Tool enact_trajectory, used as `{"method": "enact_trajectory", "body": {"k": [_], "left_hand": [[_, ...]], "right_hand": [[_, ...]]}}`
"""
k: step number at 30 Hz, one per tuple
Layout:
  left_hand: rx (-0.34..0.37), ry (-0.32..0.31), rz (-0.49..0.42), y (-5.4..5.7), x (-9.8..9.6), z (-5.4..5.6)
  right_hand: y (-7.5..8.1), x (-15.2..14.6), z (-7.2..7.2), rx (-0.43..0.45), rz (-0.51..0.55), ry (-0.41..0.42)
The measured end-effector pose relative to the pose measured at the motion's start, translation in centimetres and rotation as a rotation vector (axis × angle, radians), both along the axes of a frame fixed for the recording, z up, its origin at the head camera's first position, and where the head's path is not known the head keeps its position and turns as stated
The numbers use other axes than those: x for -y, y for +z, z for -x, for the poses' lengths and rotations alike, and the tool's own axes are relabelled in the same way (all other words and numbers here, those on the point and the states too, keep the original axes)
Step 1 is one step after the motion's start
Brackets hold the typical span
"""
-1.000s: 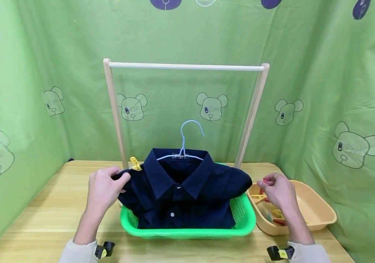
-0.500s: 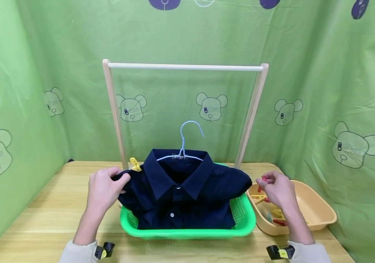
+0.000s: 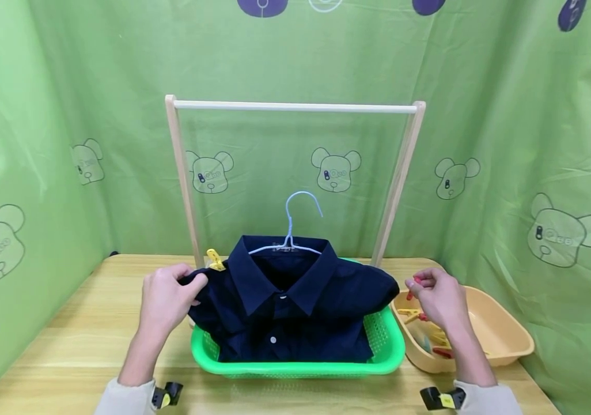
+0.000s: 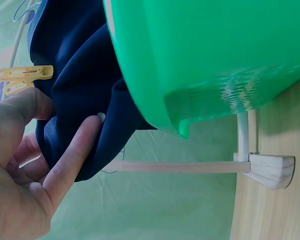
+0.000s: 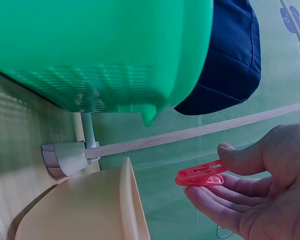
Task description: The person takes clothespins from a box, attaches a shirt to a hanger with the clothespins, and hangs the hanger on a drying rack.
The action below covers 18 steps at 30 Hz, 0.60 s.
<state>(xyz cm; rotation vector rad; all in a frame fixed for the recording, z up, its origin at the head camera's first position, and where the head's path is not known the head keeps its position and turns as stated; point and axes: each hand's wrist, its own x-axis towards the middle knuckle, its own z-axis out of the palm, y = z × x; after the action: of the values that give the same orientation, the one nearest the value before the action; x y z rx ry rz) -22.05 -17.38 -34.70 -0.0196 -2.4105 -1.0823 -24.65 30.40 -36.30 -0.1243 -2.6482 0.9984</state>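
Observation:
A dark navy shirt (image 3: pixel 280 300) lies in a green basket (image 3: pixel 306 368), its collar up around a light blue wire hanger (image 3: pixel 290 222). The left hand (image 3: pixel 168 300) pinches the shirt's sleeve end at the left, beside a yellow clothespin (image 3: pixel 215 260) clipped on that shoulder. In the left wrist view the same yellow clothespin (image 4: pixel 25 75) sits just above the thumb. Above the tan bin's near-left rim, the right hand (image 3: pixel 438 297) holds a red clothespin (image 5: pixel 200 173) between thumb and fingers, apart from the shirt's right sleeve (image 3: pixel 381 285).
A tan bin (image 3: pixel 503 323) with several red and yellow clothespins stands right of the basket. Behind the basket rises a wooden rack with a white bar (image 3: pixel 295 106). Green patterned curtain (image 3: pixel 295 57) surrounds the wooden table (image 3: pixel 67 346) on three sides.
Almost nothing differs. The right hand has risen very slightly with the red clothespin; the left hand keeps its pinch on the sleeve.

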Motion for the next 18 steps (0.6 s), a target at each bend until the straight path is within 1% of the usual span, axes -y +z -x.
{"method": "enact_trajectory", "body": {"k": [12, 18], "left_hand": [[0.004, -0.003, -0.014, -0.19, -0.04, 0.04], [0.002, -0.005, -0.013, -0.14, -0.08, 0.06]], "right_hand": [[0.01, 0.15, 0.24, -0.029, 0.011, -0.001], [0.07, 0.28, 0.39, -0.057, -0.012, -0.015]]}}
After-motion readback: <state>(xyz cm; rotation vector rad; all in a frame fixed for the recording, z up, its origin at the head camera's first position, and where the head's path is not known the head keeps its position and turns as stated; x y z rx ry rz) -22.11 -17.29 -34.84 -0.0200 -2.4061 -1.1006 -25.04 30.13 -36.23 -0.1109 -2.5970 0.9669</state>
